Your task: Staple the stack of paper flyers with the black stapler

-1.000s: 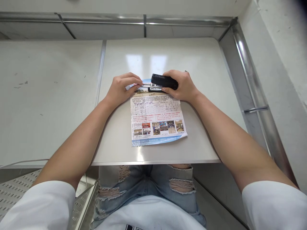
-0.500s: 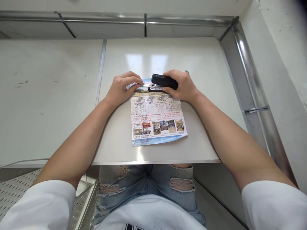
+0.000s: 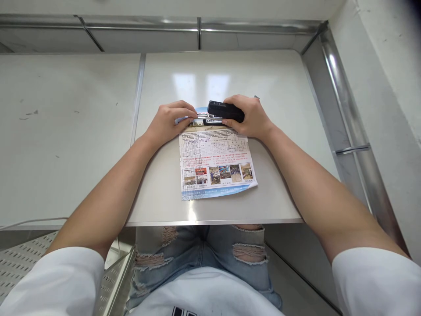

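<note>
A black stapler (image 3: 226,111) lies sideways over the upper part of a printed flyer (image 3: 213,151), with its black top raised from its base. My right hand (image 3: 250,115) is wrapped round the stapler's right end. A thin metal slide (image 3: 201,116) sticks out of the stapler's left end. My left hand (image 3: 173,116) pinches the tip of this slide between thumb and fingers, its lower edge over the flyer's top left corner. Whether staples sit inside the stapler cannot be made out.
The flyer rests on a white table (image 3: 158,188) with a metal front edge close to my body. A metal-trimmed rail (image 3: 263,27) runs along the back, and a wall (image 3: 391,87) stands at the right. A pale cable (image 3: 36,220) lies at the left front edge.
My left hand has shifted slightly right toward the stapler, and less of the metal slide shows. My right hand and the flyer look the same.
</note>
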{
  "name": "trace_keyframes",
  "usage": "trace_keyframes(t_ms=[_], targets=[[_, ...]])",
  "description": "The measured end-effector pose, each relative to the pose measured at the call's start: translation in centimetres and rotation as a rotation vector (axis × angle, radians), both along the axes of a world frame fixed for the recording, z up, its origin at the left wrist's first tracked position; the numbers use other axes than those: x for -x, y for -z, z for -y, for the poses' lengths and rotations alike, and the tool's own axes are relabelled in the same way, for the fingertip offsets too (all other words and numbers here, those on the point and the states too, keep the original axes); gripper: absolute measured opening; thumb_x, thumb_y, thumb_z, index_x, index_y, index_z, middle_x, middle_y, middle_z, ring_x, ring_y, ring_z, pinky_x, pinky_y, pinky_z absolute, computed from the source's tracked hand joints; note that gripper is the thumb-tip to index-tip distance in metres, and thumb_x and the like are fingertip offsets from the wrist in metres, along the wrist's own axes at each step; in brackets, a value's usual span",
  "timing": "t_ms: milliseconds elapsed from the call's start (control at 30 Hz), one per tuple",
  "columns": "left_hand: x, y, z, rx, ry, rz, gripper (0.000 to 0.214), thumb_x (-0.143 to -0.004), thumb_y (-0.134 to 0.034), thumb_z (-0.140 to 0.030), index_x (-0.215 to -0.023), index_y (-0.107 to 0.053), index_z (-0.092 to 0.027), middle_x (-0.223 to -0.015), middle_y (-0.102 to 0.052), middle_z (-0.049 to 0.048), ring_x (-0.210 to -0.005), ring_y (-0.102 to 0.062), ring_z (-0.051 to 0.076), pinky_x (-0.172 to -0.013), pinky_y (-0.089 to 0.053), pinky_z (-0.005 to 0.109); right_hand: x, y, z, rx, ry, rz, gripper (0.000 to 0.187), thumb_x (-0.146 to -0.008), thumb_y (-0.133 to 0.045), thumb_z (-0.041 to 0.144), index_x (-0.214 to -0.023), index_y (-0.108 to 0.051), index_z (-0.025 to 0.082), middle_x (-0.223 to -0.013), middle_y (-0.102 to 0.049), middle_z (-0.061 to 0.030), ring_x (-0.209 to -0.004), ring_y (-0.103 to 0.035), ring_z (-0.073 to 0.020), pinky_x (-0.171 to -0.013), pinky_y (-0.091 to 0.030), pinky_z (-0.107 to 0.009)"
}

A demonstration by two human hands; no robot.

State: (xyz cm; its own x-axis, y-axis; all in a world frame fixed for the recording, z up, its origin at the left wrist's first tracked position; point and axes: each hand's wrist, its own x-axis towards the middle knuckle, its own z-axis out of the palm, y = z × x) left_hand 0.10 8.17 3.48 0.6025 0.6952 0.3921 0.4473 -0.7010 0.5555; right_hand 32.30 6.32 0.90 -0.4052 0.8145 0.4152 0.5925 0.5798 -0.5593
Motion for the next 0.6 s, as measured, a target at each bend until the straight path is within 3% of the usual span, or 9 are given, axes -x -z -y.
trace_keyframes(t_ms=[400, 600], targets=[[0.1, -0.1, 0.2, -0.030, -0.024, 0.018, 0.014, -0.103, -0.070, -0.030, -0.103, -0.084, -0.030, -0.116, -0.083, 0.0017, -0.108, -0.079, 0.023, -0.104, -0.063, 0.043, -0.4, -1.4, 0.4, 0.013, 0.058, -0.025, 0.059, -0.086, -0.079, 0.073, -0.129, -0.075, 0.034, -0.117, -0.081, -0.0084, -0.112, -0.074, -0.0388, -0.104, -0.063, -0.063], [0.2, -0.2, 0.4, -0.051, 0.004, 0.016, 0.010, -0.103, -0.074, -0.039, -0.102, -0.081, -0.031, -0.111, -0.083, 0.0008, -0.105, -0.079, 0.024, -0.106, -0.060, 0.048, 0.8, -2.2, 1.2, -0.059, -0.013, -0.013, 0.052, -0.093, -0.070, 0.076, -0.119, -0.077, 0.032, -0.104, -0.079, -0.0059, -0.108, -0.072, -0.0346, -0.104, -0.059, -0.061]])
